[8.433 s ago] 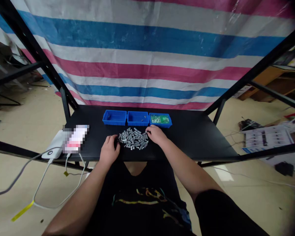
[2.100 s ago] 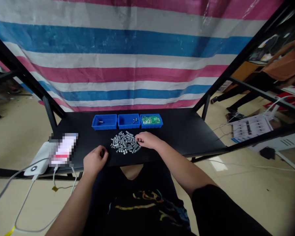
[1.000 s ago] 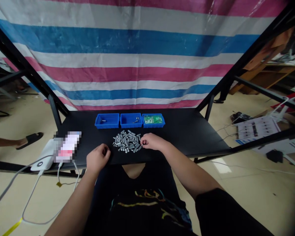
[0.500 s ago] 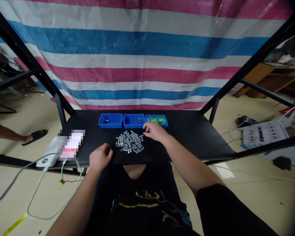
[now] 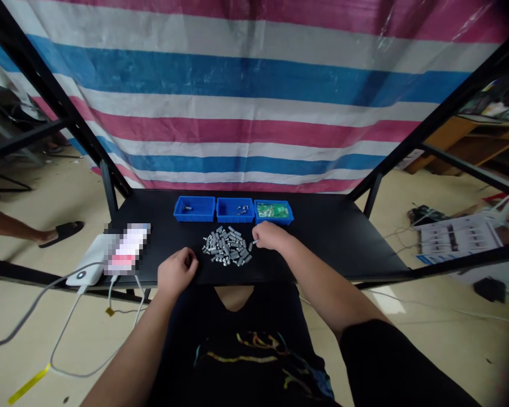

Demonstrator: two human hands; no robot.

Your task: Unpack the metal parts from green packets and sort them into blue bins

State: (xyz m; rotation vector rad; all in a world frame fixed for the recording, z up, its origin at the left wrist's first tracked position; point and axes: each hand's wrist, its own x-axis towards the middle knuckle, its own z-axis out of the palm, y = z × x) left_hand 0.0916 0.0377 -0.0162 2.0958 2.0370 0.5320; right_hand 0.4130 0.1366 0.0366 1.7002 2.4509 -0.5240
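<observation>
My right hand (image 5: 272,235) is at the right edge of a pile of small grey metal parts (image 5: 227,246), its thumb and fingertips pinched together. A small light tip shows at the pinch, too small to name. Just beside the fingertips lies one grey cylindrical part (image 5: 250,247). My left hand (image 5: 177,272) rests at the table's front edge, left of the pile, with its fingers curled in; nothing shows in it. Behind the pile stand three blue bins: the left bin (image 5: 194,218) holds a few small parts, the middle bin (image 5: 235,219) several screw-like pieces, the right bin (image 5: 292,213) green circuit boards.
A phone (image 5: 129,249), blurred out, and a white power bank (image 5: 89,263) with cables lie at the left of the black table (image 5: 322,243). Striped sheeting (image 5: 246,130) hangs behind, between black frame posts. A person's sandalled foot (image 5: 61,233) is on the floor at left.
My right hand has moved down slightly toward the pile's right edge, and its fingertips have closed together. The left hand keeps its curled pose. The whole view has shifted a little.
</observation>
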